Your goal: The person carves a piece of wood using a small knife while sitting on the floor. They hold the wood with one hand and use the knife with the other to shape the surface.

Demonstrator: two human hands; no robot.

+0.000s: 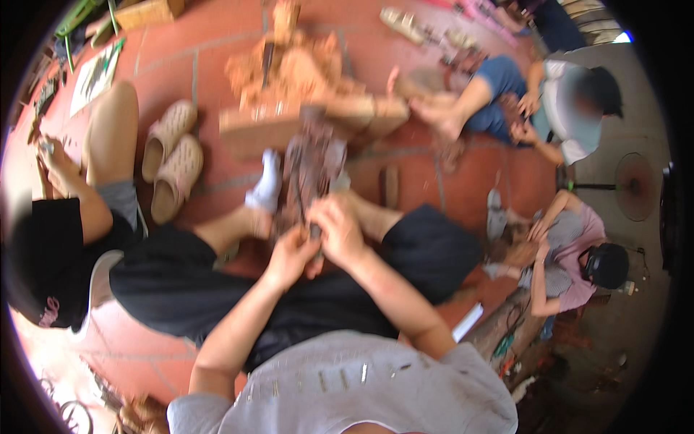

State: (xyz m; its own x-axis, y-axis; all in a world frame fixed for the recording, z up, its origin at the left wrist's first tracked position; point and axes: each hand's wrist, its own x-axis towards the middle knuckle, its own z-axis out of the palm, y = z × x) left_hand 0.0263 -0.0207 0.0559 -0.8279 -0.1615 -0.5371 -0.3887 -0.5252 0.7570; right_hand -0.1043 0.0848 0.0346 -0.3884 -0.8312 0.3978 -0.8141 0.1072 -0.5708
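Observation:
I sit on the floor with both hands together between my knees. My left hand (pixel 293 254) is closed, its fingers pinched against a small dark thing that I cannot make out. Close against it, my right hand (pixel 338 230) is closed too, curled around the same spot. Just beyond the hands stands a dark reddish-brown carved wooden piece (pixel 309 163), between my feet. Its lower end is hidden by my hands, and blur hides its detail. A thin dark strip lies along it, reaching toward my fingers.
A large pale-orange carved wood block (pixel 311 69) and a thick plank (pixel 376 119) lie ahead, with a dark chisel-like tool (pixel 268 64) on the block. Beige clogs (pixel 177 177) stand left. Co-workers sit at left (pixel 61 253) and right (pixel 571 108), another person (pixel 578 253) lower right.

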